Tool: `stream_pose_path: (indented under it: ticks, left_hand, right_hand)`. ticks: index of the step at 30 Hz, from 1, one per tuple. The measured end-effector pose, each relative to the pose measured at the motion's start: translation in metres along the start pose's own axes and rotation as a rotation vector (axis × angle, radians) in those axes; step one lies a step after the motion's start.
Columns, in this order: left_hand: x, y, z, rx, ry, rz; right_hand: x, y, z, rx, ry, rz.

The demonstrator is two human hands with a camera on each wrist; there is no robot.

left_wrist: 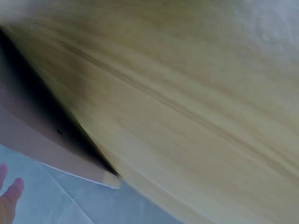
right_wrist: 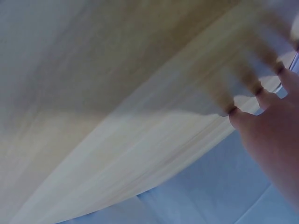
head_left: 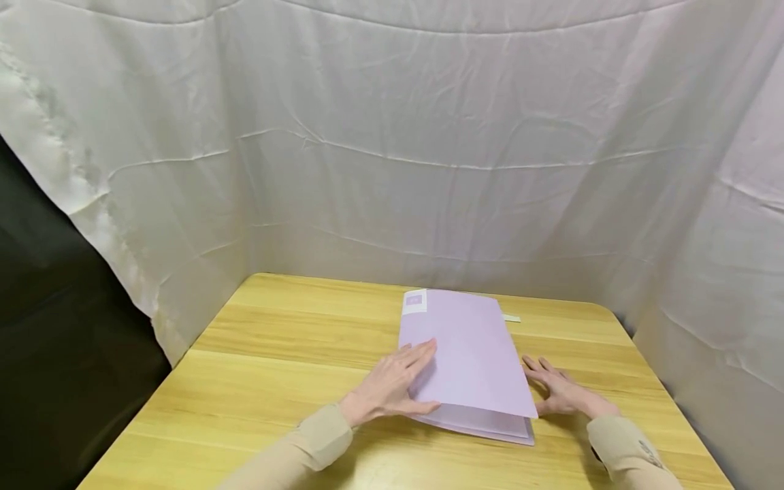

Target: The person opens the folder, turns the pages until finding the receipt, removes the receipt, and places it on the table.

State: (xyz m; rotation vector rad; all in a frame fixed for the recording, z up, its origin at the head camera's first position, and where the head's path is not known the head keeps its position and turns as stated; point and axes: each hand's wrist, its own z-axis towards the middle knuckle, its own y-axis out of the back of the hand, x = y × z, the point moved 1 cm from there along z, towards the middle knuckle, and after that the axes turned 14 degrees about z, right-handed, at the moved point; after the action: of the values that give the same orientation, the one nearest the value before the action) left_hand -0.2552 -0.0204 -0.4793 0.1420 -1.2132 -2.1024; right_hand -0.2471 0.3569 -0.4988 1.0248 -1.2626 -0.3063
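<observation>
A lavender folder (head_left: pixel 465 354) lies on the wooden table, a small white label (head_left: pixel 414 301) at its far left corner. Its top cover stands a little raised at the front and right, showing more lavender layers beneath. My left hand (head_left: pixel 395 382) rests along the folder's left edge, fingers stretched over the cover and thumb by the front edge. Close to the right edge, my right hand (head_left: pixel 562 393) has its fingers spread and holds nothing. In the right wrist view, fingertips (right_wrist: pixel 236 112) of that hand touch the tabletop. Part of the left hand shows at the left wrist view's lower left.
The wooden table (head_left: pixel 275 381) has rounded far corners. A small pale strip (head_left: pixel 512 318) sticks out beyond the folder's far right side. Light grey curtains (head_left: pixel 429 136) hang behind and on both sides, with a black surface (head_left: pixel 55 340) at the left.
</observation>
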Motion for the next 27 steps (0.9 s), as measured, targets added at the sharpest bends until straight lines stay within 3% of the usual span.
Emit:
stream_pose_path:
  ticks: [5,10,21,27]
  left_hand:
    - [0.004,0.009,0.009,-0.237,0.027,-0.047]
    - [0.01,0.019,0.02,-0.375,0.043,-0.007]
    - [0.024,0.039,0.025,-0.448,0.087,-0.05]
    - [0.026,0.049,0.026,-0.465,0.095,-0.133]
  right_hand:
    - [0.001,0.0,-0.001,-0.029,-0.032,0.028]
    - [0.001,0.0,-0.001,0.002,-0.039,0.041]
    - [-0.001,-0.001,0.001,0.03,-0.073,0.112]
    - [-0.001,-0.001,0.001,0.029,-0.077,0.11]
